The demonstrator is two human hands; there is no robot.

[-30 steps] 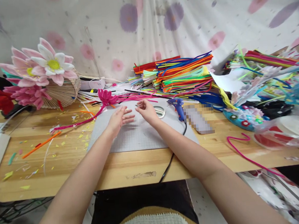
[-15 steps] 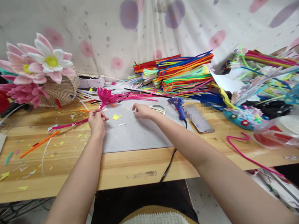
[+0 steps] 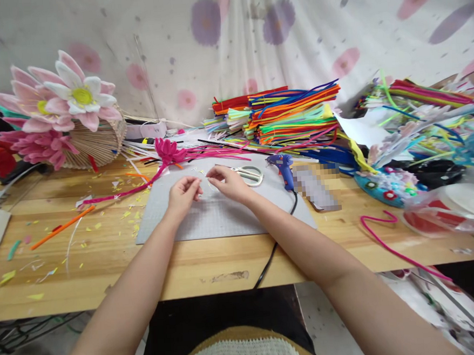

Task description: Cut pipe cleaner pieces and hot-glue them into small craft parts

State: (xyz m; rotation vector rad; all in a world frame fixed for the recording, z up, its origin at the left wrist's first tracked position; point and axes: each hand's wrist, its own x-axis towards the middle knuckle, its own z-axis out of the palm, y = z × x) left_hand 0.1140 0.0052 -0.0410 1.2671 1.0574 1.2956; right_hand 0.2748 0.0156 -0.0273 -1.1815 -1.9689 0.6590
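Over the grey cutting mat [image 3: 223,216], my left hand [image 3: 184,192] and my right hand [image 3: 228,179] meet, fingertips pinched close together. Whatever sits between the fingers is too small to name. Just behind the right hand lie white-handled scissors [image 3: 249,173]. A magenta pipe-cleaner flower [image 3: 167,152] with a long stem lies to the left of the mat. A blue glue gun [image 3: 282,167] rests at the mat's far right edge.
Stacks of coloured pipe cleaners [image 3: 289,111] fill the back of the wooden table [image 3: 211,266]. A basket of big fabric flowers [image 3: 62,119] stands at the back left. Craft clutter [image 3: 421,148] crowds the right side. Scraps and an orange pipe cleaner [image 3: 60,229] litter the left.
My left hand came back from the flower stem at the left to meet the right hand over the mat. The small yellow scrap on the mat is no longer visible.
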